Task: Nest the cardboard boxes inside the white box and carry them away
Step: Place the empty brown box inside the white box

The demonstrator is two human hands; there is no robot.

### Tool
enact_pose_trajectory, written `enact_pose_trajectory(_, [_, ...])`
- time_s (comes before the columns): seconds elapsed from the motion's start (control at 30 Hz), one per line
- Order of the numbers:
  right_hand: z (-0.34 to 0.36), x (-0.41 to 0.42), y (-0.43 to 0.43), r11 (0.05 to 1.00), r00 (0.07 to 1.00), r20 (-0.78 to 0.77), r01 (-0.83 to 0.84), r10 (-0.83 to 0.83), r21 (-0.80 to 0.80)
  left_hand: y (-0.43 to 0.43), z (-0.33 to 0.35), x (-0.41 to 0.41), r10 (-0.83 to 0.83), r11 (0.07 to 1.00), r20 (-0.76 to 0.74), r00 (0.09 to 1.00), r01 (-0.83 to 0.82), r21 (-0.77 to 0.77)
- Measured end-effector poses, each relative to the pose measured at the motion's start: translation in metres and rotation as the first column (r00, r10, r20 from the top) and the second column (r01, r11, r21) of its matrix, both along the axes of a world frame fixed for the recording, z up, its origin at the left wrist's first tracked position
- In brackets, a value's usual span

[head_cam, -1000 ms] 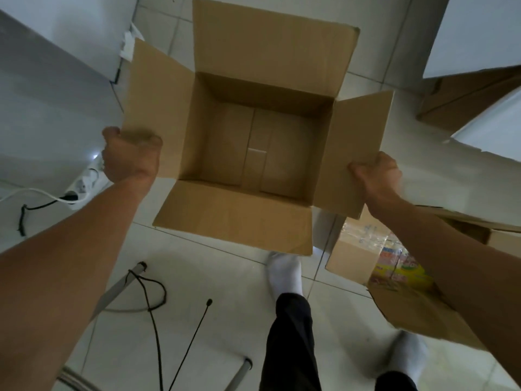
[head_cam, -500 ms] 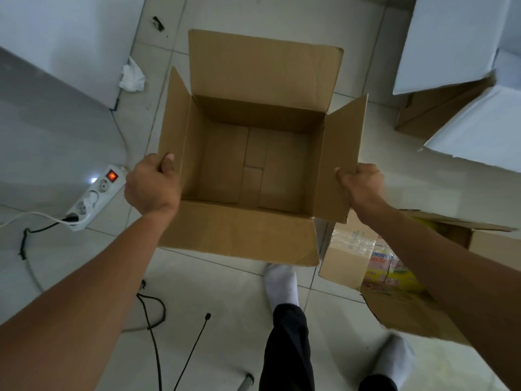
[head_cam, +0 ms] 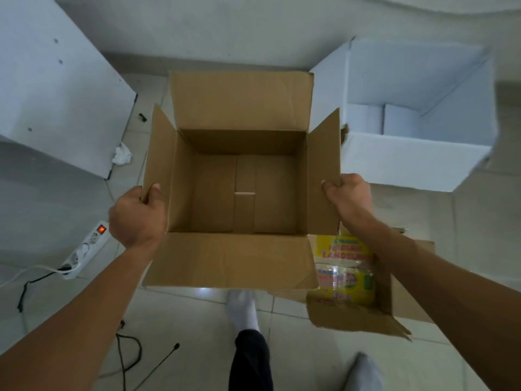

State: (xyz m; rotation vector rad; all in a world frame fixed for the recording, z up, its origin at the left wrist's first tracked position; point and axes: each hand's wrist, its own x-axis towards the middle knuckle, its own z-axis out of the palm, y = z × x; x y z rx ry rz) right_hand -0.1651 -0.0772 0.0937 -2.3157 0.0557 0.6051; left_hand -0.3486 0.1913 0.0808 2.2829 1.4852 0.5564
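We hold the open cardboard box [head_cam: 242,190] by its side flaps: left hand [head_cam: 136,215] and right hand [head_cam: 349,197] each in a closed grip.

Three boxes are in view: one open brown cardboard box [head_cam: 242,190], one white box [head_cam: 417,136] to its right, and one torn cardboard box [head_cam: 361,317] below and right of it holding yellow packets [head_cam: 345,269], at least two. Two hands: the left hand [head_cam: 135,215] and the right hand [head_cam: 349,196]. One power strip [head_cam: 87,249] lies left of the brown box, as does one crumpled tissue [head_cam: 121,157]. Two white socks [head_cam: 242,309].
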Motion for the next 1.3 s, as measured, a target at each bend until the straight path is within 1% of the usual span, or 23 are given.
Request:
enact_pose_trajectory(0.17, [0.062,0.028,-0.076,0.998,0.999,0.041,0.002,-0.005,0.057,-0.067,0.061,0.035,-0.005,1.0,0.062,0.998,0.004,0.015])
enact_pose_trajectory(0.33, [0.116,0.078,-0.135,1.0,0.994,0.113,0.009,-0.012,0.025,-0.112,0.106,0.081,-0.072,0.997,0.135,0.988,0.071,0.008])
enact_pose_trajectory(0.57, [0.167,0.156,-0.191,0.999,0.976,0.211,0.051,-0.05,0.001,-0.156,0.145,0.176,-0.158,0.981,0.245,0.957,0.181,-0.073])
enact_pose_trajectory(0.67, [0.174,0.196,-0.212,0.992,0.966,0.235,0.12,-0.111,-0.027,-0.17,0.15,0.228,-0.192,0.971,0.269,0.944,0.223,-0.089])
enact_pose_trajectory(0.8, [0.167,0.252,-0.232,0.988,0.955,0.258,0.151,-0.147,0.003,-0.187,0.145,0.292,-0.22,0.968,0.269,0.938,0.244,-0.057])
enact_pose_trajectory(0.97, [0.128,0.317,-0.248,0.989,0.954,0.262,0.142,-0.148,0.04,-0.21,0.109,0.361,-0.216,0.972,0.192,0.957,0.229,-0.046])
enact_pose_trajectory(1.1, [0.088,0.355,-0.257,0.992,0.964,0.234,0.122,-0.129,0.043,-0.22,0.083,0.405,-0.187,0.981,0.134,0.973,0.192,-0.029])
enact_pose_trajectory(1.23, [0.057,0.389,-0.268,0.984,0.965,0.192,0.174,-0.178,0.037,-0.215,0.079,0.444,-0.18,0.984,0.112,0.977,0.178,0.029])
enact_pose_trajectory(1.3, [0.048,0.401,-0.272,0.983,0.964,0.189,0.183,-0.185,0.026,-0.213,0.075,0.457,-0.185,0.983,0.117,0.976,0.185,0.018])
